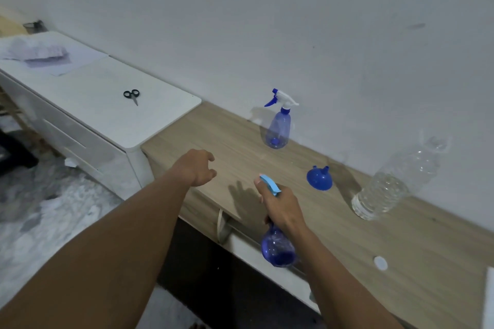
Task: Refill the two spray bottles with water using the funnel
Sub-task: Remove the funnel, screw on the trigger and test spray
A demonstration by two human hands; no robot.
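My right hand [283, 208] grips the neck of a blue spray bottle [278, 247] with a light blue trigger head, holding it in the air over the front edge of the wooden counter [401, 248]. My left hand [196, 167] hovers to its left, fingers loosely curled and holding nothing. A second blue spray bottle [278, 125] with a white and blue trigger stands upright near the wall. A blue funnel [319, 177] lies mouth down on the counter. To its right stands a clear plastic water bottle [393, 181] without a cap, holding water.
A small white cap [380, 262] lies on the counter at the right. A white cabinet [149, 120] adjoins the counter on the left, with black scissors [132, 95] and papers [40, 55] on top. A white object's edge [489, 299] shows at the far right.
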